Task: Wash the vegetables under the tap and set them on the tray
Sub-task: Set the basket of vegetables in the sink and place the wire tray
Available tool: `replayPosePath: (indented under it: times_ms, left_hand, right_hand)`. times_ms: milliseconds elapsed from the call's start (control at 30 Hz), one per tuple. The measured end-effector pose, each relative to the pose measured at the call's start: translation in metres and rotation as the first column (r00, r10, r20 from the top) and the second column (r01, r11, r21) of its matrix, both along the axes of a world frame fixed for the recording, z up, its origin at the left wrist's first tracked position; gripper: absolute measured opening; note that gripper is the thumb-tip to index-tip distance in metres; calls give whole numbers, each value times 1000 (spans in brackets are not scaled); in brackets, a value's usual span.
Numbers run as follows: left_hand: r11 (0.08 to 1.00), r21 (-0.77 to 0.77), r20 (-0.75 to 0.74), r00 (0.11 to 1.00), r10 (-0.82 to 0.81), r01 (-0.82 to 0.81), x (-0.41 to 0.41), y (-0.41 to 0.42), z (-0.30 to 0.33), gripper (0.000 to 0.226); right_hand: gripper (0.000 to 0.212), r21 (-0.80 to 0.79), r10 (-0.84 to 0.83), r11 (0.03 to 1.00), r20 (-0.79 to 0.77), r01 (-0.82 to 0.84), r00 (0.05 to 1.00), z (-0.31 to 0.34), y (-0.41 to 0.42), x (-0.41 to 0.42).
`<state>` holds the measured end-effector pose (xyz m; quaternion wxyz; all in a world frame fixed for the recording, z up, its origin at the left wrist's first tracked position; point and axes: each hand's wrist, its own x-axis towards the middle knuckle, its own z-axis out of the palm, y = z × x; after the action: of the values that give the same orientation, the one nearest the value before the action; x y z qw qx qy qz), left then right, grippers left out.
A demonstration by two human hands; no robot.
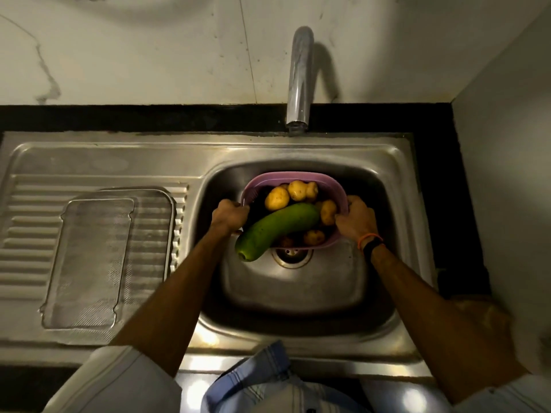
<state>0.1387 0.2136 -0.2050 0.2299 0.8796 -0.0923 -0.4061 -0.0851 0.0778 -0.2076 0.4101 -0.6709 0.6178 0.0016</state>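
Gourd (278, 229) lies diagonally, near-left to far-right, across basket (293, 177), which left hand (229, 215) and right hand (354, 220) grip at opposite rims.

Two hands hold a pink basket (340, 190) over the steel sink (298, 287). The left hand (229, 216) grips its left rim and the right hand (356, 219) grips its right rim. Yellow potatoes (277, 198) and a long green gourd (275, 229) lie inside. The tap (299, 79) hangs above. A clear tray (98, 257) sits on the draining board (26, 234).
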Motion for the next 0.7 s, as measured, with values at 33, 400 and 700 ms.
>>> replayPosePath:
  times_ms: [33, 400, 700]
  left_hand:
    - [1000, -17, 3, 1000, 2, -2, -3, 6, 3, 28]
    - [952, -276, -4, 991, 134, -130, -5, 82, 30, 76]
    - [899, -412, 23, 985, 172, -147, 31, 158, 95, 34]
  right_hand:
    - [43, -14, -6, 1000, 11, 6, 1000, 4, 5, -1]
    - [40, -200, 101, 979, 280, -45, 955, 48, 70, 16]
    - [30, -269, 156, 963, 492, -21, 857, 66, 150, 75]
